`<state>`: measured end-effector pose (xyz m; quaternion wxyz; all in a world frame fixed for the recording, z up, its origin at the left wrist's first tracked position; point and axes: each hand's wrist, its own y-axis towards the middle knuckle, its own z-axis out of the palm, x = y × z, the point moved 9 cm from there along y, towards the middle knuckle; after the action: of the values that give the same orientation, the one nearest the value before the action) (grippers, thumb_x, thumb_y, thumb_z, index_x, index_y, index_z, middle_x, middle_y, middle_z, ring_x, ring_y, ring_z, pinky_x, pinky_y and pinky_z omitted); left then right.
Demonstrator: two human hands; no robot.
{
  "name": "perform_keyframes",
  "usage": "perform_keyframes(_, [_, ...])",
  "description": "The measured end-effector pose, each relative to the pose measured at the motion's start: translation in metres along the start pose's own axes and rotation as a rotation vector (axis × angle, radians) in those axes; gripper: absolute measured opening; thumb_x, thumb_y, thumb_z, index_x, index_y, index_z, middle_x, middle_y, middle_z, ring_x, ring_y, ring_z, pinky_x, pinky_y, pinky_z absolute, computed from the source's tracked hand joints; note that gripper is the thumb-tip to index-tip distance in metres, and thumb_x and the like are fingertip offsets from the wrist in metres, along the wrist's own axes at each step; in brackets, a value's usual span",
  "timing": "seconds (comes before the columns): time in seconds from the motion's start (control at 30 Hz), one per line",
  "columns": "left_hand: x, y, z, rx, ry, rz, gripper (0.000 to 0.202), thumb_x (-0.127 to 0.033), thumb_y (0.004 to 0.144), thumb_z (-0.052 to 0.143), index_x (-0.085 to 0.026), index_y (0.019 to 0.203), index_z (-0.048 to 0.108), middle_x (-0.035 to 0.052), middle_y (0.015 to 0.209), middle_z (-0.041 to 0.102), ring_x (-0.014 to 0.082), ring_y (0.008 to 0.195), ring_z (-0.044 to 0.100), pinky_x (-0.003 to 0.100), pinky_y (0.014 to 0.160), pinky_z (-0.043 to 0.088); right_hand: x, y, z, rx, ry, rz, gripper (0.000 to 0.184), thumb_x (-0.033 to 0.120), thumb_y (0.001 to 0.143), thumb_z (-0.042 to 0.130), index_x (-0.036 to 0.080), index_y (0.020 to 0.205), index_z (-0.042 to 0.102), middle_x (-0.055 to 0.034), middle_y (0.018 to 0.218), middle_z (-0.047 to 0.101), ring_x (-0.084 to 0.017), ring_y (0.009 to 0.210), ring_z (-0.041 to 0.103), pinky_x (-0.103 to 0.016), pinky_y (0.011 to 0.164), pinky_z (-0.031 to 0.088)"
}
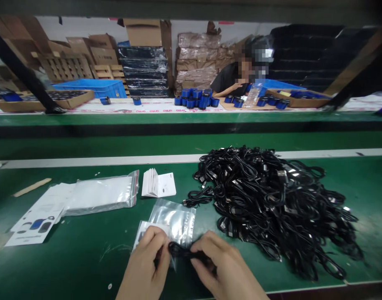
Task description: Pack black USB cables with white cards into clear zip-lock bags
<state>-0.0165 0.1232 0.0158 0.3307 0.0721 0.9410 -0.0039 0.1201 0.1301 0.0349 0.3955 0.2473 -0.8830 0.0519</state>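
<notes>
Feeding black cable (181, 251) into clear bag (175, 221), both hands.

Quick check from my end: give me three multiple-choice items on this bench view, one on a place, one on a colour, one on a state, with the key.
1. Where does the heap of black cables lie relative to the hands?
A. to their right
B. to their left
C. behind the far shelf

2. What colour is the work surface?
A. red
B. green
C. white

3. What do the left hand and right hand hold between them?
A. nothing
B. a blue cylinder
C. a coiled black cable at a clear bag

Key: 1 A, the heap fills the right side of the belt. 2 B, the surface is green throughout. 3 C, both hands pinch the coil over the bag.
</notes>
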Motion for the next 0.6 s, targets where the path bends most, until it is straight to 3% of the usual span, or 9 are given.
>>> perform_keyframes(0.13, [-0.002,-0.001,-0.002,-0.046,0.007,0.016,0.023,-0.026,0.094,0.035,-0.022,0.075,0.046,0.0037,0.094,0.052,0.0133,0.075,0.060,0.025,0.066,0.050,0.003,-0.005,0.005,-0.079,-0.207,-0.121,0.022,0.002,0.081,0.050,0.018,0.090,0.063,-0.0056,0.083,0.058,-0.018,0.071,0.061,-0.028,0.062,0.053])
perform_keyframes(0.3, [-0.007,-0.009,-0.007,-0.153,0.102,0.103,0.019,-0.024,0.091,0.042,-0.021,0.077,0.054,0.0081,0.105,0.048,0.0176,0.087,0.061,0.027,0.069,0.053,0.010,-0.012,0.006,-0.255,-0.271,-0.183,0.021,0.009,0.090,0.042,0.017,0.096,0.061,-0.0073,0.084,0.059,-0.019,0.071,0.061,-0.028,0.060,0.053])
perform_keyframes(0.47, [-0.007,-0.017,-0.010,-0.258,0.076,0.057,0.022,-0.026,0.090,0.040,-0.022,0.076,0.057,0.0081,0.113,0.045,0.0169,0.083,0.059,0.031,0.072,0.051,0.007,-0.015,0.023,-0.348,-0.103,-0.085,0.020,0.013,0.092,0.045,0.018,0.098,0.063,-0.0061,0.083,0.062,-0.015,0.071,0.064,-0.023,0.063,0.053])
perform_keyframes(0.6, [-0.005,-0.023,-0.008,-0.325,0.041,0.043,0.021,-0.025,0.090,0.040,-0.023,0.080,0.058,0.0079,0.116,0.046,0.0203,0.092,0.056,0.035,0.077,0.049,0.019,-0.008,0.026,-0.261,0.104,-0.187,0.030,0.007,0.087,0.045,0.015,0.109,0.063,-0.0095,0.096,0.066,-0.016,0.084,0.066,-0.022,0.074,0.054])
